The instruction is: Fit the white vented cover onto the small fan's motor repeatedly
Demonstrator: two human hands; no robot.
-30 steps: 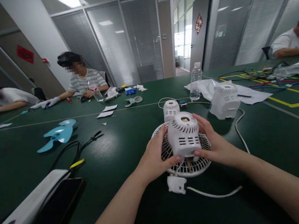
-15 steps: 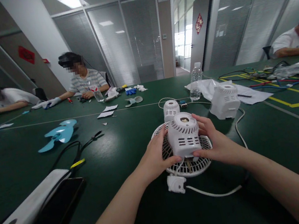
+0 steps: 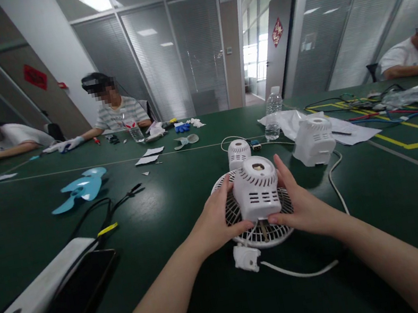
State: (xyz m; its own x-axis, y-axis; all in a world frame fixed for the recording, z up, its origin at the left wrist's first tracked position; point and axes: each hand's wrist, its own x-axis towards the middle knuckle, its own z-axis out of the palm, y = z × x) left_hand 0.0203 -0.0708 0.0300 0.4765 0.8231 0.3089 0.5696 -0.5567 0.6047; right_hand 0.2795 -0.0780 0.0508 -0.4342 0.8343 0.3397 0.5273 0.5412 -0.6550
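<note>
A white fan motor housing [image 3: 257, 187] stands on a round white fan grille [image 3: 261, 233] lying flat on the green table [image 3: 183, 193]. My left hand [image 3: 216, 222] grips the housing's left side, thumb at its lower front edge. My right hand [image 3: 302, 202] clasps the right side, fingers up along the housing. A white cord [image 3: 302, 270] runs from a small white switch box [image 3: 246, 258] just in front of the grille.
A second white housing [image 3: 314, 140] and a smaller one [image 3: 239, 152] sit behind. A blue fan blade [image 3: 81, 189], black cable [image 3: 97, 211], white bar [image 3: 38, 291] and dark phone [image 3: 77, 304] lie left. A water bottle [image 3: 273, 113], papers and wires are far right. Other people sit along the table's far side.
My right hand's fingers have straightened up along the housing's right side. The housing and grille stay where they were.
</note>
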